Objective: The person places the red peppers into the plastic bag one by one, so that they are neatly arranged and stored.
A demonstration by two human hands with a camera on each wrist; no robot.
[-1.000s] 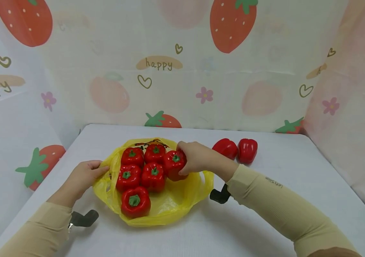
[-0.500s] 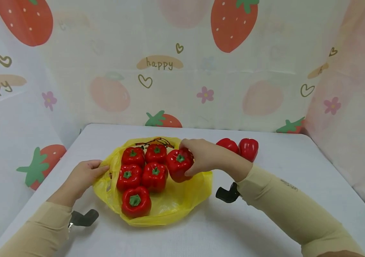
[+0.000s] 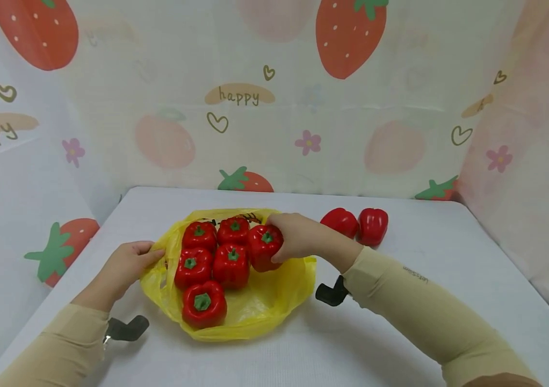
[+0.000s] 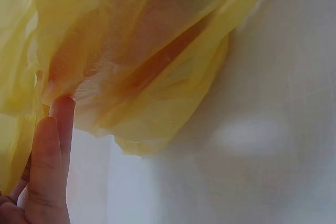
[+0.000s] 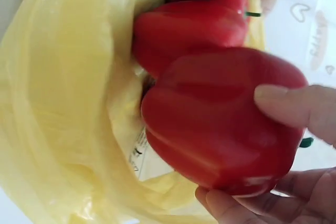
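Observation:
A yellow plastic bag (image 3: pixel 255 309) lies spread with its mouth up on the table, several red bell peppers (image 3: pixel 194 267) standing inside with green stems on top. My left hand (image 3: pixel 127 266) pinches the bag's left edge; in the left wrist view the fingers (image 4: pixel 46 161) press against the thin film. My right hand (image 3: pixel 298 236) grips another red bell pepper (image 3: pixel 264 248) at the bag's right part, beside the others. In the right wrist view the thumb lies on one side of this bell pepper (image 5: pixel 220 119) and the fingers curl under the other.
Two more red bell peppers, one lying on its side (image 3: pixel 339 222) and one next to it (image 3: pixel 373 227), are on the white table (image 3: pixel 424 258) behind my right forearm. A fabric backdrop (image 3: pixel 274 129) with printed fruit encloses the table's back and sides.
The bell pepper in my right hand shifted slightly right and toward me, then back left against the others. My left hand has stayed on the bag's edge.

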